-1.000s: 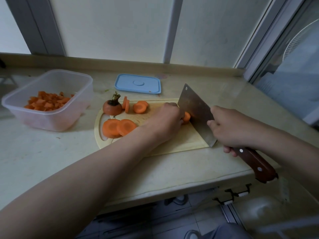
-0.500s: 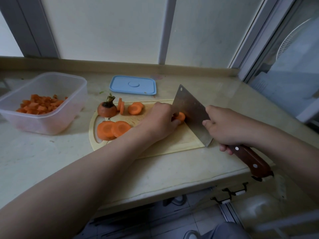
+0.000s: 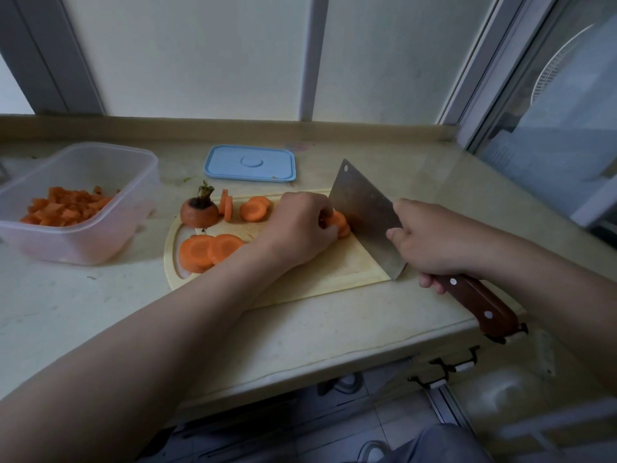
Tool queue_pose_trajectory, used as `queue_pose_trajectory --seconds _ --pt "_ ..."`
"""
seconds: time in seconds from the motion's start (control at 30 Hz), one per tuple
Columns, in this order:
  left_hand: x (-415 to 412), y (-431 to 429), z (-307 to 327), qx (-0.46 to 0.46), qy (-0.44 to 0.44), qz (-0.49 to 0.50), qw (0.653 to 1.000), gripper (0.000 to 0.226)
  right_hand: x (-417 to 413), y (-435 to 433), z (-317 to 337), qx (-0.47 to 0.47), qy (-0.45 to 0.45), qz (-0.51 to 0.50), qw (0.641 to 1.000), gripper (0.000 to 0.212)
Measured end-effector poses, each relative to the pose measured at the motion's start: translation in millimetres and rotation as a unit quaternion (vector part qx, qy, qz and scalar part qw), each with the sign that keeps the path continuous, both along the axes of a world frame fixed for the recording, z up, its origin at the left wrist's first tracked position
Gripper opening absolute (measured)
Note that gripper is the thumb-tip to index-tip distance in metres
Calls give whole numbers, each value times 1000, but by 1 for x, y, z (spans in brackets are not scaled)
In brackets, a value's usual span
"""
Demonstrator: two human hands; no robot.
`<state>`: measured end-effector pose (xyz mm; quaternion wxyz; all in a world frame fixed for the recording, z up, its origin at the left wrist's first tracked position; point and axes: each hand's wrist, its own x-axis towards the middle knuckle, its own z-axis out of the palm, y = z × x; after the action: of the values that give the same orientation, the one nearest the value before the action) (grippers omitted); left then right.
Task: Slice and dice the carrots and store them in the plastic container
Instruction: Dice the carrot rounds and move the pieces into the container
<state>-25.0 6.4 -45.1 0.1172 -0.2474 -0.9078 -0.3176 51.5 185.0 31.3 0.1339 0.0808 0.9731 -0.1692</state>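
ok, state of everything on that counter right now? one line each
clear plastic container: open, part filled with diced carrot.
blue rectangular lid: off, flat on the counter.
steel cleaver with wooden handle: gripped by right hand, blade tilted against the carrot.
orange carrot piece: held by left hand, at the blade.
round carrot slices: loose on the wooden cutting board.
carrot stem end: cut off, on the board's left end.

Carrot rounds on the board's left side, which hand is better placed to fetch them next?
Probably the left hand: it holds the carrot piece beside the carrot rounds, while the right hand grips the cleaver farther away.
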Motion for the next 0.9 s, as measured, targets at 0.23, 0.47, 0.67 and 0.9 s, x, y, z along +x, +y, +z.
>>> queue_pose_trajectory --seconds 0.23,0.47,0.67,0.9 --pt "-1 2 2 -59 -7 -27 998 19 0 -3 1 -11 -7 -9 1000 16" --pt "-8 -12 16 7 -17 7 1000 27 -2 -20 5 -49 -3 -34 998 14" --pt "-14 -36 19 75 48 99 991 18 -13 -63 0 -158 -10 -29 987 24" --pt "-3 -27 18 23 25 65 997 21 -12 -40 5 -157 65 -67 983 20"
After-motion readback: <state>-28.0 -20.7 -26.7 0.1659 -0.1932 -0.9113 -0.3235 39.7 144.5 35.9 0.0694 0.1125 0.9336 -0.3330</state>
